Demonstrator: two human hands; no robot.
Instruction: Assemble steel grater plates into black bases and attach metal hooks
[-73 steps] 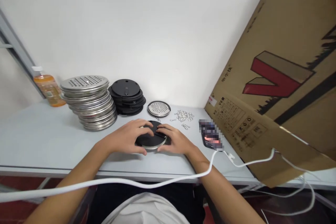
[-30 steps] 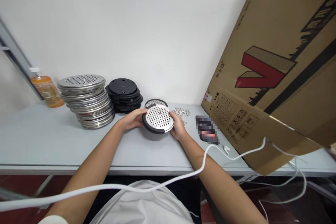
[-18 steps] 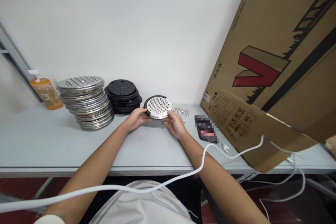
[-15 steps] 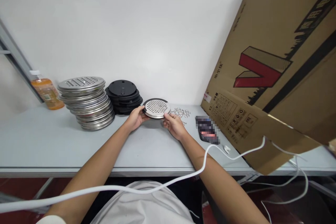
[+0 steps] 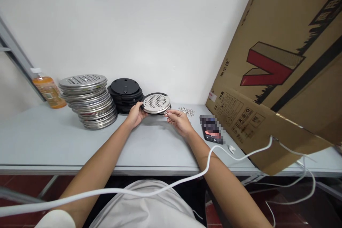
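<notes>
The left hand (image 5: 135, 114) grips the perforated disc (image 5: 156, 102) by its near-left rim, just right of the black stack (image 5: 125, 94); the right hand (image 5: 179, 121) pinches something small at its edge, too tiny to identify; the disc's underside is hidden.

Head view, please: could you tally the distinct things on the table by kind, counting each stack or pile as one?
Perforated steel disc stack: 1
Black disc stack: 1
Assembled disc, held off the table by left hand and right hand: 1
Orange bottle: 1
Pile of small metal clips: 1
Phone: 1
Cardboard box: 1
Total: 7
</notes>
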